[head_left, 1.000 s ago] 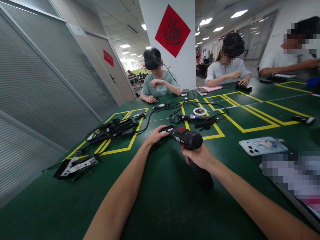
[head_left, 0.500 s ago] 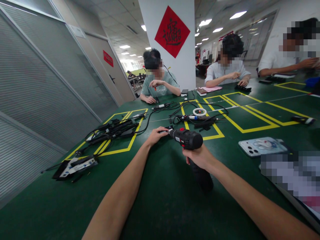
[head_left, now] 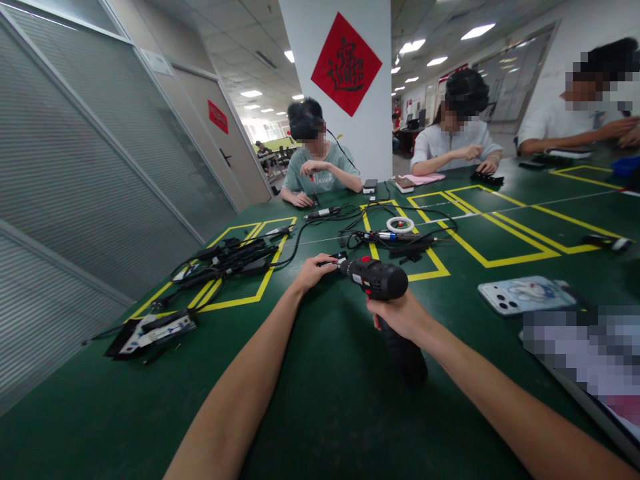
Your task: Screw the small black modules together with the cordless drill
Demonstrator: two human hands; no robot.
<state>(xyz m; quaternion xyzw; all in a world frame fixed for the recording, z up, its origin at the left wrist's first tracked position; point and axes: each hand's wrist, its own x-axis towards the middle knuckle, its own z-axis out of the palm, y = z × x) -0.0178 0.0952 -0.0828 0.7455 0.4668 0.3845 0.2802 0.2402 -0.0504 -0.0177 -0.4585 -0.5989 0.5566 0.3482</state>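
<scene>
My right hand [head_left: 397, 312] is wrapped round the grip of a black and red cordless drill [head_left: 377, 277], its front end pointing left and away from me. At the drill's tip lies a small black piece [head_left: 341, 256] on the green table, partly hidden by the drill and my fingers. My left hand [head_left: 316, 269] is closed on that piece from the left, its fingertips beside the drill's tip. Whether the tip touches the piece I cannot tell.
Tangled black cables [head_left: 235, 257] lie to the left, near a black-and-white packet [head_left: 160, 333]. Beyond my hands are a soldering iron [head_left: 395, 236] and a white tape roll [head_left: 400, 225]. A phone [head_left: 525, 295] lies at right. Several people sit across the table [head_left: 320, 413].
Both hands, the drill and the small black piece hold nearly the same position. The whole view has shifted very slightly.
</scene>
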